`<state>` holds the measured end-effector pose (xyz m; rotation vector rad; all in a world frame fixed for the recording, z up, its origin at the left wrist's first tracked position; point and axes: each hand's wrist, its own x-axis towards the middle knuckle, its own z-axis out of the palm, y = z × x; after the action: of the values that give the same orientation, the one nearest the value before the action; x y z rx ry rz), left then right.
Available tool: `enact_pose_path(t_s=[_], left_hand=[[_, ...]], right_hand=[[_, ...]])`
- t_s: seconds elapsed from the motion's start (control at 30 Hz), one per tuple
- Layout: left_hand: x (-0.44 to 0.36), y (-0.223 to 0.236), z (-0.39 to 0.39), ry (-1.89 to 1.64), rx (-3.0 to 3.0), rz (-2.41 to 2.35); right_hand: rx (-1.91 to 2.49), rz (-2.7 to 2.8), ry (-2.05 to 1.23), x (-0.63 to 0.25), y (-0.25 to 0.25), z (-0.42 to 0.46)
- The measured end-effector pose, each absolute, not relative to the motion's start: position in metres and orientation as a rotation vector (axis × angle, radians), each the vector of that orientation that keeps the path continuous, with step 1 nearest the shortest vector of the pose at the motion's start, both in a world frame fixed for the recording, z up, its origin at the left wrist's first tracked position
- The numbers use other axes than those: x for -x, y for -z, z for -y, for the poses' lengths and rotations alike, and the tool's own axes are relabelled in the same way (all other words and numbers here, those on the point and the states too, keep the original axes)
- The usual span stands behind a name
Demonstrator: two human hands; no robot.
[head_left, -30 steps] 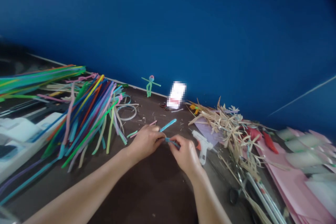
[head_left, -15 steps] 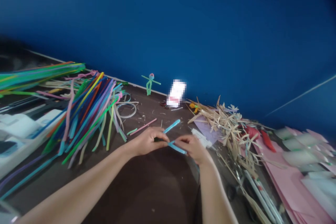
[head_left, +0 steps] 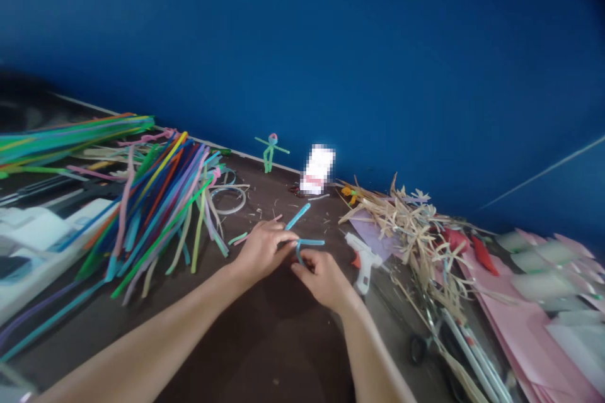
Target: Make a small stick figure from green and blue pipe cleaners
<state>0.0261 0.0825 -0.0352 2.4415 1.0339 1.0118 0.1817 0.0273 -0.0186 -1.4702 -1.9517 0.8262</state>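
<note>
My left hand [head_left: 263, 249] and my right hand [head_left: 321, 276] meet over the dark table [head_left: 265, 352], both pinched on a light blue pipe cleaner [head_left: 302, 227]. The pipe cleaner is bent: one end points up and away past my left fingers, another short end sticks out to the right above my right hand. A pink pipe cleaner piece [head_left: 276, 218] lies just behind my left hand.
A big fan of coloured pipe cleaners [head_left: 161, 201] covers the left. A small green pipe-cleaner figure [head_left: 271, 152] stands against the blue wall. A white glue gun [head_left: 363, 261], dried straw [head_left: 416, 227], scissors [head_left: 425, 340] and pink paper sheets [head_left: 534, 334] lie right.
My right hand turned back over and moved left under the pipe cleaner, whose right end now bends round and points right. The glue gun is uncovered again.
</note>
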Motion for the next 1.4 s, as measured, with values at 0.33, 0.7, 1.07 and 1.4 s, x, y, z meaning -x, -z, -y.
enact_pose_path(t_s=[0.33, 0.7, 1.07, 1.4], left_hand=[[-0.021, 0.026, -0.084, -0.807, -2.705, -0.944], [-0.028, 0.018, -0.077, -0.866, -2.048, -0.838], [-0.029, 0.022, -0.079, -0.849, -1.855, -0.982], [-0.031, 0.028, -0.081, -0.922, -1.924, -1.021]], right_hand=[[1.550, 1.709, -0.580, -0.196, 0.010, -0.030], [1.548, 1.564, -1.161, -0.208, 0.019, -0.038], [1.550, 1.696, -1.038, -0.197, 0.030, -0.038], [1.555, 1.854, -0.855, -0.189, 0.023, -0.032]])
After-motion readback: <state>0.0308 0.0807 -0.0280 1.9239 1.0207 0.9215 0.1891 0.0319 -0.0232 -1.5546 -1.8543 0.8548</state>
